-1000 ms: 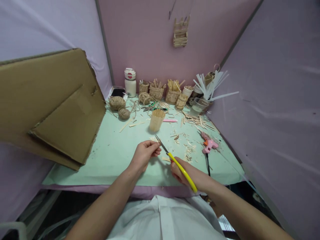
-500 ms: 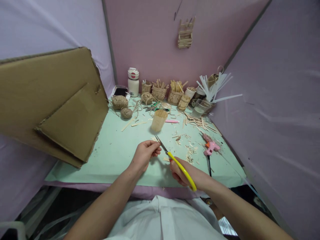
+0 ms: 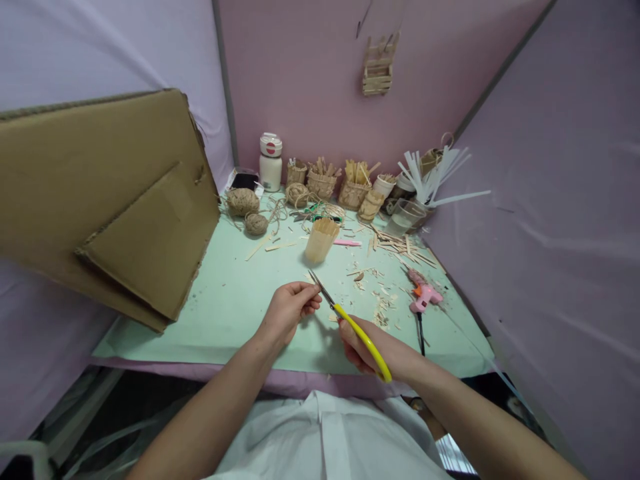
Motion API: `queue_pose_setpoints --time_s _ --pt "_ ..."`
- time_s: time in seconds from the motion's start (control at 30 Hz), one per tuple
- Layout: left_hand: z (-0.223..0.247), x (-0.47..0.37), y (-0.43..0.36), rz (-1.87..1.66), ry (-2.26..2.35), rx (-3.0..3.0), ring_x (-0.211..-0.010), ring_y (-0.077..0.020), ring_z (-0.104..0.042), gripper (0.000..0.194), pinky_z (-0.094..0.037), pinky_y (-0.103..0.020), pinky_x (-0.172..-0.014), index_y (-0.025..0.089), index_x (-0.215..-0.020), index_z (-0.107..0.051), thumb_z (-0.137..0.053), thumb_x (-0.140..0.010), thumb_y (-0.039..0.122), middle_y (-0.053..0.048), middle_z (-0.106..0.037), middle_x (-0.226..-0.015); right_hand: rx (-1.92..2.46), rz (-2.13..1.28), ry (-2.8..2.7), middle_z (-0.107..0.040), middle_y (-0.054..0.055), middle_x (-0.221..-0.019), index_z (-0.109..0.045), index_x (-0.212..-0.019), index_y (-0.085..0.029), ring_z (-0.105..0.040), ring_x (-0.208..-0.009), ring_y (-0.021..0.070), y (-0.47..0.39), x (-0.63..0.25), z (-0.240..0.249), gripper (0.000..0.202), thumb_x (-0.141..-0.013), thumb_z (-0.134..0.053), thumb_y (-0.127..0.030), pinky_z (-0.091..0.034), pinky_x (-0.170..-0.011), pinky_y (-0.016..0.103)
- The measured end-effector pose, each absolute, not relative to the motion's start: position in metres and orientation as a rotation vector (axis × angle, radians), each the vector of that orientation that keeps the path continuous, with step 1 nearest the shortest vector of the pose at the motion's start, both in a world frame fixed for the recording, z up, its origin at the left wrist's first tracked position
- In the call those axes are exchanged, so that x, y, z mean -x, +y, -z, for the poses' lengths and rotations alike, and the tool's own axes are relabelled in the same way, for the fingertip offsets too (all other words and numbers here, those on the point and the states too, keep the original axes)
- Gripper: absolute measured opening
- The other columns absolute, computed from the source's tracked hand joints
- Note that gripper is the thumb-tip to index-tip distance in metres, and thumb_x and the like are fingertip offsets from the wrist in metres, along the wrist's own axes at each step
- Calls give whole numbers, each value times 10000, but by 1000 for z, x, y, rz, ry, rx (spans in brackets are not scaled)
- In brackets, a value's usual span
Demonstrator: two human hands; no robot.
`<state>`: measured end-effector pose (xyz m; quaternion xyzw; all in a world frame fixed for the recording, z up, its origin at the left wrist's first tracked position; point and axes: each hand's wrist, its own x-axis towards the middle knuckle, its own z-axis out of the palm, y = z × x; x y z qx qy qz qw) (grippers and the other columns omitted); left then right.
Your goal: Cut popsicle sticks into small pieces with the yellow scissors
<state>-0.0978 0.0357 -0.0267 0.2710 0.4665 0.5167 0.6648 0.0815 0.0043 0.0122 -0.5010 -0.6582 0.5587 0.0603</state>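
A pair of scissors (image 3: 364,339) with yellow handles is in my right hand (image 3: 361,347), its narrow blades pointing away and to the left. My left hand (image 3: 295,307) is closed in a pinch right beside the blades; whatever its fingertips hold is too small to make out. Just beyond the scissor tips stands a small cup made of pale wooden sticks (image 3: 321,241), upright on the green tabletop (image 3: 235,300). Wood shavings (image 3: 384,308) lie scattered to the right of my hands.
A pink glue gun (image 3: 425,297) lies at the right, near loose wooden sticks (image 3: 400,245). Twine balls (image 3: 243,201), a white bottle (image 3: 271,163) and stick-filled baskets (image 3: 321,183) line the back. A large cardboard panel (image 3: 140,153) stands at the left. Clear glue sticks (image 3: 433,177) jut up at back right.
The view has shifted slightly, so the table things sit a little differently in the picture. Both hands and the scissors hold nearly the same position.
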Motion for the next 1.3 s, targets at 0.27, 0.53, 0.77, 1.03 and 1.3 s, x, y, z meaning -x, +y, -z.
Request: queue_pose_setpoints --time_s 0.27,0.53,0.77,1.03,1.3 --pt "28 99 37 -1149 1060 -606 -510 -55 -538 285 -418 -172 -517 112 -686 -651 -795 -633 352 -21 -640 -609 1586 -1729 -1901 -459 -64 -525 -400 -788 -214 -412 -382 82 5 -84 -8 525 -857 -373 -734 -298 -318 179" --pt "29 98 37 -1120 1070 -589 -508 -54 -526 279 -410 -177 -519 111 -683 -645 -801 -626 336 -26 -637 -612 1636 -1785 -1837 -475 -54 -495 -414 -753 -215 -405 -352 85 7 -82 -12 533 -848 -383 -738 -284 -316 188" --pt "27 103 39 -1536 998 -483 -539 -48 -500 247 -392 -165 -534 141 -727 -620 -788 -647 304 19 -589 -618 1571 -1662 -1877 -440 -42 -461 -414 -634 -199 -343 -352 65 8 -110 -18 643 -861 -242 -775 -252 -331 181" --pt "17 92 39 -1723 994 -600 -542 -55 -456 179 -365 -179 -534 171 -726 -595 -725 -699 291 48 -533 -601 1609 -1595 -1762 -428 -67 -486 -419 -736 -210 -264 -349 56 -7 -155 -17 534 -878 -328 -717 -198 -327 182" --pt "0 -6 51 -892 829 -1365 -589 -107 -523 129 -400 -240 -576 160 -682 -617 -632 -717 283 7 -589 -618 1698 -1062 -1326 -355 -89 -396 -370 -712 -242 -276 -318 81 -8 -158 -21 419 -774 -579 -600 -199 -338 235"
